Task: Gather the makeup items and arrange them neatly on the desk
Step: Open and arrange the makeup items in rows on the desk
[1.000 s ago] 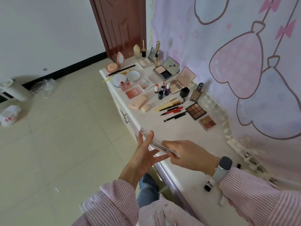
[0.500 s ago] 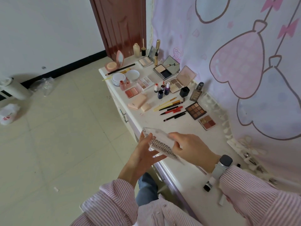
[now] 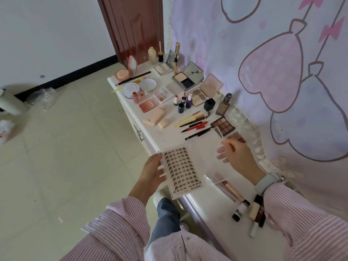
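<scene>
A desk [image 3: 211, 210] runs from near right to far centre, with a curtain [image 3: 263, 53] along its right side and a door [image 3: 135, 25] behind its far end. At the near front edge an open lash case [image 3: 181, 171] lies between two hands: the left hand [image 3: 150, 173] at its left edge, the right hand [image 3: 237, 154] by its raised lid on the right. Just beyond lie pencils and brushes [image 3: 194, 122], with a palette [image 3: 222, 124] to their right. Compacts, bottles and palettes fill the far end. Near right of the case lie small tubes [image 3: 243, 210].
</scene>
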A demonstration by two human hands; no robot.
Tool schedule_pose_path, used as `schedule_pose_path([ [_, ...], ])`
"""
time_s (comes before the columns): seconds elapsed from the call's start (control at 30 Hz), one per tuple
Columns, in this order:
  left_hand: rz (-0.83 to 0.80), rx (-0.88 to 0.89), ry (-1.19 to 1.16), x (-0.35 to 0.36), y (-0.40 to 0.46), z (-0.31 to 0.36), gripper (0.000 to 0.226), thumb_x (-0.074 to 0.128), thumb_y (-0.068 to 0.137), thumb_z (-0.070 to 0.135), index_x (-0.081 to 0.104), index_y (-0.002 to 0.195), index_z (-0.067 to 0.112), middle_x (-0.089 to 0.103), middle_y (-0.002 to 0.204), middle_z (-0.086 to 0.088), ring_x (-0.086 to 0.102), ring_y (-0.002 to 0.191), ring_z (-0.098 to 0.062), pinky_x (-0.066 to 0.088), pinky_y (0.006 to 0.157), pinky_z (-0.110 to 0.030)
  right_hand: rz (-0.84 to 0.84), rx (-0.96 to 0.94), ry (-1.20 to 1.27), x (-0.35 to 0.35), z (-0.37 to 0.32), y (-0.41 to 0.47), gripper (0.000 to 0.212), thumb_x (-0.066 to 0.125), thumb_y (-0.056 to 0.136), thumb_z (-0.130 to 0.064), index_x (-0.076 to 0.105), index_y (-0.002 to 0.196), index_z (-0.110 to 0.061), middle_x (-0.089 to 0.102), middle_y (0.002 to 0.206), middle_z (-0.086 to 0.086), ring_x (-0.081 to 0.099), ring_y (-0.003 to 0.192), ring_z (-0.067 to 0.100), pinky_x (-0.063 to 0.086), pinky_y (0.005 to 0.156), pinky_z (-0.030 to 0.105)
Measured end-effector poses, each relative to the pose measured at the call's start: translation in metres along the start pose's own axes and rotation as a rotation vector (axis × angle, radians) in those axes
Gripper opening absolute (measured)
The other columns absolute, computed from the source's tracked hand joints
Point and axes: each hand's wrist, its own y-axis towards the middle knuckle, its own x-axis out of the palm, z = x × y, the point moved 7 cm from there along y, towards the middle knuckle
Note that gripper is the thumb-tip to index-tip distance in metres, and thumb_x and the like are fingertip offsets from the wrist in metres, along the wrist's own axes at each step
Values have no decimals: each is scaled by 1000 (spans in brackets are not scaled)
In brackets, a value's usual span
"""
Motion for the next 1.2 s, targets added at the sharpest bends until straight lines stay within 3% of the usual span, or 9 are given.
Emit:
schedule_pose_path([
  [0.17,61,81,219,7,7,7,54,50,94,24,28,143,13,51,126,-6,53,105,-22,46,83,-38,60,148,195,2,22,4,17,39,96,-10,52,107,-9,64,88,6,68,72,15,53,55,19],
  [0.27,64,111,405,15,11,9,56,48,95,24,25,145,12,47,133,-3,52,97,-13,43,90,-36,72,183,236,7,26,3,13,41,96,-11,52,102,-11,64,89,8,68,74,17,53,57,22],
  [0.33,73,129,477,17,12,8,54,47,95,25,27,144,11,52,123,3,53,82,-2,42,79,-27,79,180,238,10,28,1,11,42,95,-12,52,99,-13,64,89,8,68,75,18,53,58,22],
  [0.43,108,150,535,16,10,5,46,45,96,25,36,139,9,52,89,19,49,71,6,37,55,-12,70,150,200,12,29,-1,13,41,94,-10,52,101,-12,63,90,7,68,75,17,54,57,20],
  [0.67,163,153,543,9,7,-3,29,45,95,18,51,123,12,56,84,16,53,68,6,41,42,-6,43,74,97,23,17,11,25,38,97,-11,53,116,-4,62,92,8,66,76,19,53,63,24],
  [0.97,163,156,466,11,8,-2,22,45,95,16,51,116,16,60,97,9,55,71,4,42,48,-11,21,77,120,23,15,32,31,37,98,-15,49,125,-2,62,103,13,65,80,18,54,69,24],
  [1.1,175,156,407,13,8,-4,36,46,95,13,46,131,7,52,84,20,51,71,6,44,67,-18,20,72,136,21,12,37,34,38,99,-16,47,128,-2,61,105,13,64,83,18,51,69,19],
  [1.2,177,145,405,14,8,-5,38,47,95,15,45,132,7,59,97,11,56,81,-4,45,82,-29,5,59,118,18,10,40,36,37,99,-17,45,130,-1,61,110,15,63,89,20,51,74,23],
])
